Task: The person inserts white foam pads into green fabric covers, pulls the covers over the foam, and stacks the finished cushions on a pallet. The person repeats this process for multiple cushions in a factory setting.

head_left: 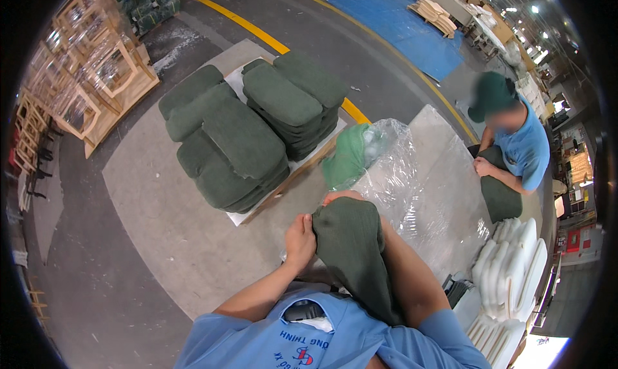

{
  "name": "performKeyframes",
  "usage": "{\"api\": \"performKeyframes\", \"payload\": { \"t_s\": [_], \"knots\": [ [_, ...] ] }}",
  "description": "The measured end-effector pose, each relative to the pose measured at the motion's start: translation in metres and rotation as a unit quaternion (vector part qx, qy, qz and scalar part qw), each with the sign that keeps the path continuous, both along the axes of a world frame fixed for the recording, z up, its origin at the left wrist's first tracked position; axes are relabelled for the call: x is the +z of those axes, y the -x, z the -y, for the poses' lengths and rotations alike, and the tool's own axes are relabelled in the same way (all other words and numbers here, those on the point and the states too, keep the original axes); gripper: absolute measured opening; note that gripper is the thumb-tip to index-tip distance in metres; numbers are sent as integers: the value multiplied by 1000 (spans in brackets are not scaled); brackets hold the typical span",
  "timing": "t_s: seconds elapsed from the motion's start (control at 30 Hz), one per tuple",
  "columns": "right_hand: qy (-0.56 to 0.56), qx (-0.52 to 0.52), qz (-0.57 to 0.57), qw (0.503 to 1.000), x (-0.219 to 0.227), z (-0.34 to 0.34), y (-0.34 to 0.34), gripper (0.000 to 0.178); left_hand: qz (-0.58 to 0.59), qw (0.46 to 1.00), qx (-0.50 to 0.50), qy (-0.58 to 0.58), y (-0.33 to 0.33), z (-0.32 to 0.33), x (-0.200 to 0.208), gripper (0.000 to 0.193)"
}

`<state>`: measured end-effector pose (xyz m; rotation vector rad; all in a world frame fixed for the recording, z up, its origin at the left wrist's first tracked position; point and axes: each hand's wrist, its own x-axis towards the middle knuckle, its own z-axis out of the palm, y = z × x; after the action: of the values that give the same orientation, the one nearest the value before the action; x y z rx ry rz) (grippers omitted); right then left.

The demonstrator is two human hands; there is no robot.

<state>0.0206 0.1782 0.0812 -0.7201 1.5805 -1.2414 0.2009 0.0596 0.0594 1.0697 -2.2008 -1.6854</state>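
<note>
A dark green fabric-covered cushion (pixel 352 240) stands tilted up against my chest, its lower end by my right upper arm. My left hand (pixel 300 241) is closed on the cushion's left edge near the upper corner, thumb up against the fabric. My right arm passes along the cushion's right side, and my right hand (pixel 342 196) grips its far top edge. Part of the right hand is hidden behind the cushion. Just beyond the hands lie clear plastic sheeting (pixel 396 182) and a bundle of lighter green fabric (pixel 346 156) on the grey work surface.
Stacks of dark green cushions (pixel 241 137) sit on a pallet at the far left. White padded cushion inserts (pixel 508 259) are piled at the right. Across the surface, a co-worker (pixel 515 134) in blue handles another green cushion (pixel 501 192). Wrapped wooden frames (pixel 96 79) stand far left.
</note>
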Motion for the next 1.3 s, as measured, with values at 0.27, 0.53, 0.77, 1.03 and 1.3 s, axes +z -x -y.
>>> {"api": "performKeyframes", "payload": {
  "t_s": [0.27,0.53,0.77,1.03,1.3],
  "knots": [
    [119,-65,116,984,-51,-12,11,24,30,997,-53,43,22,8,-64,24],
    [-190,-135,-314,920,89,-88,19,34,38,874,-423,-239,56,86,-6,82],
    [-117,-411,-17,904,182,-296,-154,63,43,836,-519,-173,84,85,-26,62],
    [-168,-487,-128,847,105,-293,-299,110,67,829,-527,-173,91,62,-24,40],
    [-281,-519,-323,740,77,-251,-326,104,19,823,-553,-128,88,53,-17,20]
  ]
}}
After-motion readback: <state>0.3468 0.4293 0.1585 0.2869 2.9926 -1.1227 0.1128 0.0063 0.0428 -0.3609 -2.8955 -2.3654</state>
